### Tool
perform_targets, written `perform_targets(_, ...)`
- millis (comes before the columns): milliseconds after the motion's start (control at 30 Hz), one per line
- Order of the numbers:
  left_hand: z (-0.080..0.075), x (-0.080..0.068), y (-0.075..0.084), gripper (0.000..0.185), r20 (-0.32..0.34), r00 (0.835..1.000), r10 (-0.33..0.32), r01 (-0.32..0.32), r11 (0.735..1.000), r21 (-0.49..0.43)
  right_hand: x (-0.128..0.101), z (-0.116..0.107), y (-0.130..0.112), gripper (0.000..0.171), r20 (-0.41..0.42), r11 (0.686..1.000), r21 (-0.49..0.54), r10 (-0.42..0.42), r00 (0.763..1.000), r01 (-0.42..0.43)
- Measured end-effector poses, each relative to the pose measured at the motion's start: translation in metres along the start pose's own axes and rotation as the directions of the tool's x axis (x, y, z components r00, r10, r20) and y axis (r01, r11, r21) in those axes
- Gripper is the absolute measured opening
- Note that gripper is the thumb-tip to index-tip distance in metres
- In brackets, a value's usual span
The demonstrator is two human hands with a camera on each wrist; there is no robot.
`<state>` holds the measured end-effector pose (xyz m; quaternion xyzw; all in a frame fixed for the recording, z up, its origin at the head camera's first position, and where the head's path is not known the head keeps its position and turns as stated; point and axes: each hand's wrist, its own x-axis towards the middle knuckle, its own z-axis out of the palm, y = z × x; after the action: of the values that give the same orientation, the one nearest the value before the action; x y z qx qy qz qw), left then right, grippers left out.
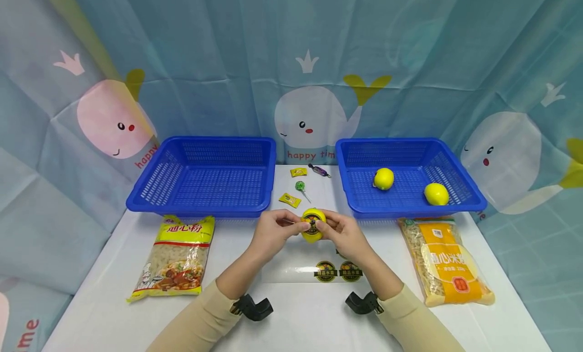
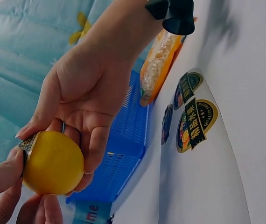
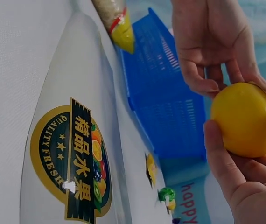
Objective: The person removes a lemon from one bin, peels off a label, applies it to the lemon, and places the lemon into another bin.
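Note:
Between both hands, over the table's middle, is a yellow lemon with a round black-and-gold fruit sticker on the side facing up. My right hand grips the lemon from the right, its thumb on the sticker. From the left, my left hand holds the lemon with its thumb at the sticker's edge. Seen from the left wrist, the sticker lies against the peel under both thumbs. Below the hands lies a glossy sticker sheet bearing several of the same stickers.
A blue basket stands back left; another blue basket at back right holds two lemons. Between them lie wrapped candies and a green lollipop. Pasta bags flank the front, yellow left, orange right.

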<state>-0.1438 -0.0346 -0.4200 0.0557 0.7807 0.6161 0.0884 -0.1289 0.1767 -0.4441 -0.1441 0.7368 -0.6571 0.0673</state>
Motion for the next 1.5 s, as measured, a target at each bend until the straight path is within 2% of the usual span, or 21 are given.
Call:
perform_targets(367,0.000,0.001,0.001,0.020,0.012,1.000,-0.021,0.021,0.999,-0.035,-0.003,-0.002,0.000,0.045,0.016,0.999,0.054,-0.006,1.000,0.005)
perform_targets(700,-0.005,0.004,0.003,0.017,0.065,0.997,0.027,-0.022,0.997,-0.074,-0.007,-0.006,-0.006,0.047,0.009,0.990,0.138,0.013,1.000,-0.014)
perform_targets(900,-0.005,0.006,0.002,0.016,0.082,0.996,0.025,-0.014,0.991,-0.133,-0.008,-0.009,-0.005,0.048,0.002,0.981,0.193,0.007,1.000,-0.007)
perform_targets(1033,-0.005,0.007,0.001,0.015,0.083,0.996,0.028,-0.015,0.988,-0.156,-0.006,-0.008,-0.004,0.049,-0.012,0.981,0.190,0.028,1.000,-0.025)
perform_targets(1133,-0.002,0.007,0.000,0.017,0.083,0.995,0.064,-0.050,0.985,-0.164,-0.004,-0.007,-0.005,0.049,-0.038,0.983,0.177,0.054,0.998,-0.046)
perform_targets(1267,0.003,0.005,-0.002,0.033,0.093,0.991,0.092,-0.082,0.991,-0.107,-0.004,-0.006,-0.007,0.050,-0.085,0.986,0.151,0.084,0.993,-0.071)
perform_targets(1400,0.007,0.002,-0.003,0.050,0.124,0.990,0.072,-0.072,0.997,-0.001,-0.005,-0.006,-0.008,0.050,-0.085,0.989,0.114,0.100,0.991,-0.090)
perform_targets(1500,0.010,0.001,-0.004,0.059,0.156,0.987,0.049,-0.053,0.998,0.024,-0.007,-0.007,-0.010,0.050,-0.068,0.990,0.093,0.113,0.991,-0.106)
